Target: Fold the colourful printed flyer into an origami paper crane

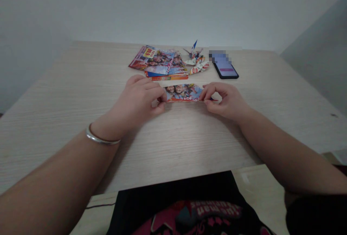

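A strip of folded printed paper (184, 92) lies across the middle of the table, with a colourful picture of people on it. My left hand (143, 95) pinches its left end between thumb and fingers, a silver bangle on that wrist. At the other end, my right hand (223, 99) grips the paper's near corner with thumb and index finger. The paper's near edge looks folded over, and both its ends are partly hidden by my fingers.
Behind my hands lies a pile of printed leaflets (159, 61). To its right sit folded paper cranes (199, 63), then a phone (226, 67) with its screen lit. A wall (173, 7) closes off the table's (94, 72) far edge.
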